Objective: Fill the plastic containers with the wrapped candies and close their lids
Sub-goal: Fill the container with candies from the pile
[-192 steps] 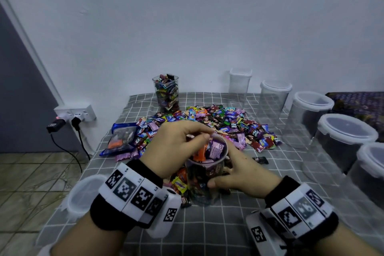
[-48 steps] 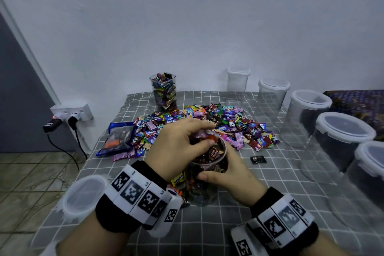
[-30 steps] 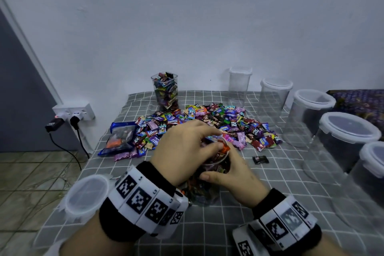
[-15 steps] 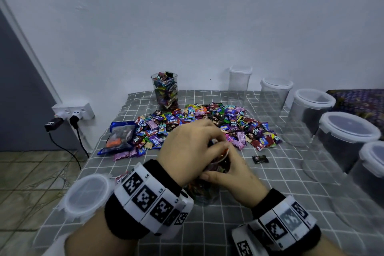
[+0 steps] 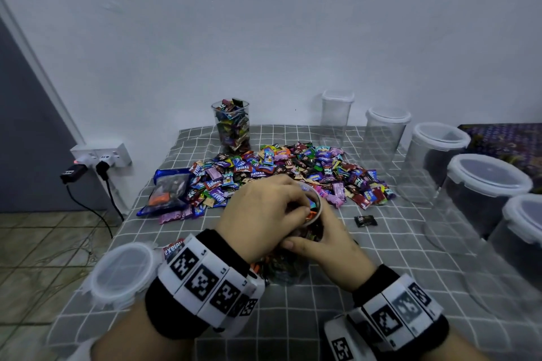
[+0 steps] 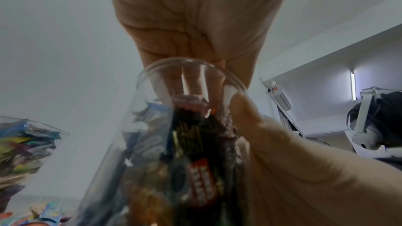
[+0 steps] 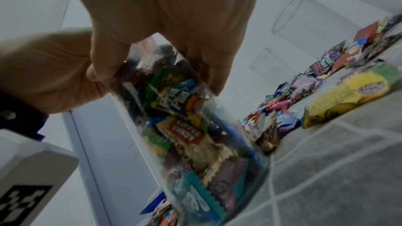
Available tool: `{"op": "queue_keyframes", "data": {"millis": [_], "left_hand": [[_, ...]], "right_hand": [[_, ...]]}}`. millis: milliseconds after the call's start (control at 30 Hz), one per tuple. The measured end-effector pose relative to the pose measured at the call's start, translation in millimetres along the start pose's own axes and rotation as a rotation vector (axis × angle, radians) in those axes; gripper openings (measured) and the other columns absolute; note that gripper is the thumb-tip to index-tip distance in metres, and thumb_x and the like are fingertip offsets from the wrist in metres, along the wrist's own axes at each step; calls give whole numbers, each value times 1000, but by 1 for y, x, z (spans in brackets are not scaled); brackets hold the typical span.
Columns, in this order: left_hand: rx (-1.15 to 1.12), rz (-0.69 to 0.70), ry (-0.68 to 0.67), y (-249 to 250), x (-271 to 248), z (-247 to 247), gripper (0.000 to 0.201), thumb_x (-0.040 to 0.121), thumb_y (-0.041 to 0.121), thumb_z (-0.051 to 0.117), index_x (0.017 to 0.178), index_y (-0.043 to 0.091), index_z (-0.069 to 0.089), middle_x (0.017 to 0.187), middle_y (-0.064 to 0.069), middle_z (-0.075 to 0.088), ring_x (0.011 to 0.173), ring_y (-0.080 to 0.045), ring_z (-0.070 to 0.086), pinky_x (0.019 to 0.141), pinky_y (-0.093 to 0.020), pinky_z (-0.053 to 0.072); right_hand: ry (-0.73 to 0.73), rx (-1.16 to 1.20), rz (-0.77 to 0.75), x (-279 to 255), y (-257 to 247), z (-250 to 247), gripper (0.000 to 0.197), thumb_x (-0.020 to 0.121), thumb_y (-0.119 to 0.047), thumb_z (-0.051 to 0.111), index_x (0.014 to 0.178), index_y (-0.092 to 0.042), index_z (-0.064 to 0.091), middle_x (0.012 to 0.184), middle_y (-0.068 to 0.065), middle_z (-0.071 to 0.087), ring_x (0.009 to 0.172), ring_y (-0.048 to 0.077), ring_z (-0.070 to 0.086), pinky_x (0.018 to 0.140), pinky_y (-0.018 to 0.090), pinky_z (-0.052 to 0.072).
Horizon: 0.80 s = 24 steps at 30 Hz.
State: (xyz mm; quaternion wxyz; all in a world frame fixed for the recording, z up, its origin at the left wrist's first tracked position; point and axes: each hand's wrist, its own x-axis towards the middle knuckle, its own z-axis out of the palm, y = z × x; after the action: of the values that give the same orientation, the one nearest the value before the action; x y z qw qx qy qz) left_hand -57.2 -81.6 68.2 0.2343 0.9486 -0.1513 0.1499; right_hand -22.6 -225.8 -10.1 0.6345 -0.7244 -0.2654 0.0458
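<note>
While our right hand (image 5: 325, 246) wraps the jar (image 7: 195, 126) from the side, thumb on the near wall and fingers (image 7: 208, 68) curled round the far wall, the jar is braced against the downward push from above. We judge this to be the reason for the grip: the jar stands on the cloth (image 5: 381, 258) and would otherwise tip or slide under load.

Our left hand (image 5: 264, 214) sits over the mouth, fingers (image 6: 191, 82) bunched together and reaching down inside the rim, their tips touching the top candies (image 6: 189, 107). Whether they pinch a candy or only press the stack, we cannot tell. The purpose, as we judge it, is to pack the contents below the rim so that the lid (image 5: 123, 269) can seat.

Jar axis: long axis roughly vertical, mouth pointing up toward the left palm, base on the cloth below both hands. It reads as close to upright in the head view.

The lid lies flat on the cloth, well apart from the left fingers, on the outer side of the left wrist. The candy pile (image 5: 293, 173) lies beyond the fingertips of both hands
</note>
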Motion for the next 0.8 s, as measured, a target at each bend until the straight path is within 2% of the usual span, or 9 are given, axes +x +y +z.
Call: {"op": "queue_keyframes", "data": {"millis": [100, 233, 300, 367, 433, 533, 600, 700, 800], "left_hand": [[-57, 32, 92, -3, -4, 4, 38, 74, 47, 44, 83, 24, 73, 94, 12, 65, 88, -10, 62, 77, -35, 48], [-196, 49, 309, -8, -12, 12, 32, 77, 43, 54, 94, 23, 73, 105, 10, 63, 98, 1, 56, 87, -19, 43], [-262, 6, 325, -11, -16, 14, 45, 74, 49, 57, 110, 24, 68, 116, 13, 57, 108, 8, 49, 94, -7, 34], [-330, -81, 270, -14, -20, 15, 71, 66, 60, 58, 128, 28, 55, 125, 21, 46, 114, 16, 39, 96, 1, 24], [-383, -193, 163, -18, -24, 17, 96, 55, 71, 58, 140, 34, 37, 131, 23, 37, 119, 15, 32, 97, -2, 23], [-455, -282, 75, -24, -30, 25, 116, 44, 74, 63, 145, 39, 19, 140, 20, 36, 127, 5, 35, 103, -18, 27], [-525, -305, 83, -26, -32, 29, 123, 40, 70, 69, 146, 39, 17, 139, 18, 40, 126, 3, 39, 103, -17, 28], [-607, -334, 104, -28, -34, 34, 127, 39, 64, 75, 147, 36, 15, 139, 16, 42, 125, 4, 41, 104, -17, 29], [-637, -343, 125, -29, -33, 36, 112, 39, 60, 78, 137, 40, 29, 134, 17, 48, 122, 1, 47, 107, -27, 35]], "right_hand": [[1, -20, -2, -5, -1, 1, 75, 63, -44, 77, 129, -36, 42, 122, -24, 58, 119, -1, 51, 102, 24, 41], [53, -151, 24, -20, 10, 4, 63, 60, -51, 72, 117, -44, 47, 116, -22, 61, 112, -2, 54, 98, 29, 44], [61, -319, 37, -27, 17, 3, 68, 58, -57, 63, 121, -44, 42, 124, -20, 54, 117, 0, 49, 101, 24, 39], [18, -522, 66, -32, 26, 1, 88, 57, -63, 49, 137, -31, 35, 137, -14, 43, 130, 4, 37, 108, 21, 28], [-53, -761, 155, -36, 34, -1, 102, 56, -66, 31, 146, -21, 22, 151, -5, 27, 140, 10, 20, 116, 25, 15], [-125, -1013, 311, -42, 42, -2, 109, 50, -66, 8, 150, -20, 7, 158, 0, 5, 146, 15, 2, 118, 31, 3], [-109, -1063, 351, -44, 48, 0, 109, 53, -65, 5, 150, -17, 10, 159, 4, 5, 146, 19, 2, 117, 34, 2], [-17, -1110, 258, -45, 54, 4, 99, 65, -63, 15, 145, -8, 31, 154, 12, 24, 143, 30, 21, 114, 41, 14], [-100, -1113, 327, -46, 49, 5, 103, 61, -65, 1, 150, -14, 17, 159, 7, 8, 146, 23, 3, 117, 37, 3]]}}
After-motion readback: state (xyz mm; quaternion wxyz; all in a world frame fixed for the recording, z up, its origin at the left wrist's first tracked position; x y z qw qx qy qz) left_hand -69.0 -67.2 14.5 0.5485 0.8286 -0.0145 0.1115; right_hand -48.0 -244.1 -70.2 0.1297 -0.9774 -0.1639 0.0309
